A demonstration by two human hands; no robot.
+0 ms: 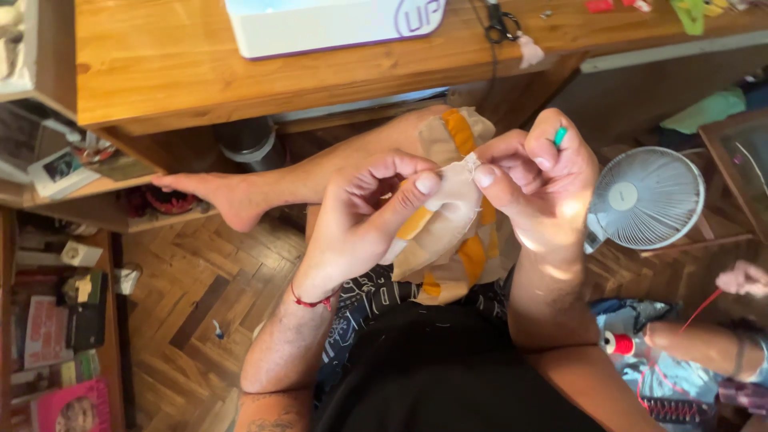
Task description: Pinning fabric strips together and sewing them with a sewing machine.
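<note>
Seen from above, over a lap in dark clothing. Left hand [364,216] closed on a piece of beige cloth with orange stripes [448,232], thumb pressed along its upper edge, fingers curled behind. Right hand [536,180] pinching the same cloth at its frayed top corner between thumb and forefinger, with a small green tool [560,137] tucked in the upper fingers, only its tip showing. Both grips shut tight, fingertips of the two hands almost touching at the corner. Cloth held up in front of the chest, lower part hanging down onto the lap, just above patterned dark shorts. Thin red string [312,302] tied round the left wrist. Behind the hands, a bare leg and foot [232,196] stretched out over a wooden herringbone floor [192,272]. Further up, a wooden desk [200,64] carrying a white machine [320,24] and a pair of scissors [500,22]. To the right, a small white fan [644,198] standing on the floor. Lower right, a spool of red thread [618,344] beside another person's arm [704,344]. On the left, shelves [56,320] crowded with books and small boxes.
</note>
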